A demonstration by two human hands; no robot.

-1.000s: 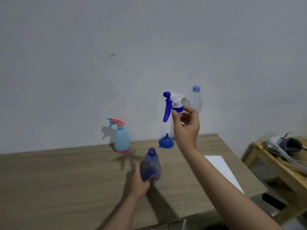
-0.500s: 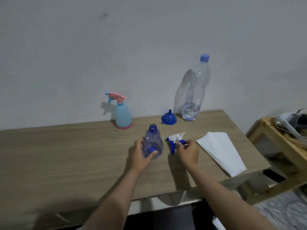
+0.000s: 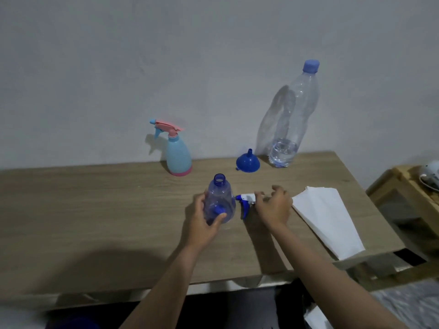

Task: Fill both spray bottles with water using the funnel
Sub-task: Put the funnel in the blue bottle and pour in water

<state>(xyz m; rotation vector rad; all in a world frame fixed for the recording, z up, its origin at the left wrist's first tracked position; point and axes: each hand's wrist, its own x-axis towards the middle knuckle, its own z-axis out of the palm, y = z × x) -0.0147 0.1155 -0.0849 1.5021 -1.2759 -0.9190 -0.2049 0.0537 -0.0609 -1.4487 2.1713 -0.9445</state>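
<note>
The funnel (image 3: 247, 161) stands on the table (image 3: 95, 210) between spray bottle (image 3: 178, 153) and water bottle (image 3: 291, 119).

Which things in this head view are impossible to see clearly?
- Light blue spray bottle: opaque body, water level unknown.
- Spray head: partly covered by the right hand, contact unclear.
- Items on the side table: cut off by the right edge.
- Beneath the table: dark.

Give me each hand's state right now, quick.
Left hand: closed around the open blue spray bottle, upright on the table.
Right hand: open, fingers spread over the spray head lying on the table.
</note>
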